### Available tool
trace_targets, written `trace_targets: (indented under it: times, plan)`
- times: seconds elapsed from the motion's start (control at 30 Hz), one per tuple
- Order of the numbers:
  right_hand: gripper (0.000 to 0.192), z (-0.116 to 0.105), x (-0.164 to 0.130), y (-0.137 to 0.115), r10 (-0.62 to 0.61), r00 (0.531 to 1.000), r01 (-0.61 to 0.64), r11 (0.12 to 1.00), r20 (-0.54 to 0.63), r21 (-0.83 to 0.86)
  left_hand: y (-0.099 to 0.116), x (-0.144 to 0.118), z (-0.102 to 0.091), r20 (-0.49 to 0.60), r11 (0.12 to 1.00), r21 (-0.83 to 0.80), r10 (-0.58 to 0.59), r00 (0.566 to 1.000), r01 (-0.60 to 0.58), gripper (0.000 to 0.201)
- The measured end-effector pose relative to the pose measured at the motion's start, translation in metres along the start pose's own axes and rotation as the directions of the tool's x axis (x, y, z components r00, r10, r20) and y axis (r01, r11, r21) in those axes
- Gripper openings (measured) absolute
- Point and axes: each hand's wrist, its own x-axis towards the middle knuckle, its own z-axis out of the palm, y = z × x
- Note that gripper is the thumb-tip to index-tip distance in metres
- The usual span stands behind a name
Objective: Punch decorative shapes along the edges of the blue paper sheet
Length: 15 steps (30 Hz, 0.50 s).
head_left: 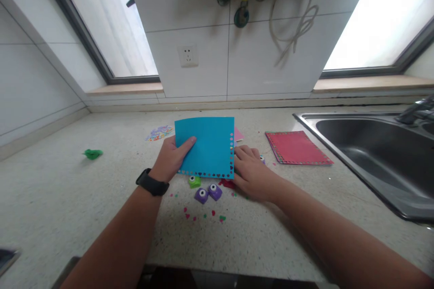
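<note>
My left hand (pixel 172 158), wearing a black wristband (pixel 152 182), grips a sheet of blue paper (pixel 206 144) by its left side, thumb on top. Small punched shapes line the sheet's bottom and right edges. Just beyond that right edge, my right hand (pixel 253 172) is low over the counter with its fingers curled together. What they close on, if anything, is hidden. Below the sheet sit a green craft punch (pixel 194 182) and two purple craft punches (pixel 208 193). Something red (pixel 227 184) shows between the sheet and my right hand.
A stack of red sheets (pixel 298 147) with punched edges lies right, near the steel sink (pixel 366 158). Green crumpled material (pixel 92 154) lies left. Colourful paper bits (pixel 159 132) and pink paper (pixel 238 134) are behind the sheet. Punched scraps (pixel 213 212) dot the counter (pixel 122 140).
</note>
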Motion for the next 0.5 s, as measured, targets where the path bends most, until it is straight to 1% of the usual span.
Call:
trace_targets:
  times: [0.2, 0.3, 0.5]
  plan:
    - [0.033, -0.0025, 0.0024, -0.0033, -0.032, 0.999, 0.033, 0.997, 0.025, -0.068, -0.0054, 0.0029, -0.0014, -0.005, 0.999, 0.018, 0.027, 1.000, -0.027, 0.051]
    - [0.038, -0.0030, 0.0030, -0.0037, -0.042, 0.998, 0.046, 0.996, 0.046, -0.076, -0.0076, 0.0041, -0.0017, 0.005, 0.999, 0.016, 0.034, 0.999, -0.034, 0.050]
    - [0.046, -0.0035, 0.0068, -0.0030, -0.073, 0.995, 0.077, 0.996, 0.071, -0.054, 0.0008, -0.0021, -0.0046, 0.071, 1.000, -0.004, 0.006, 0.997, -0.006, 0.041]
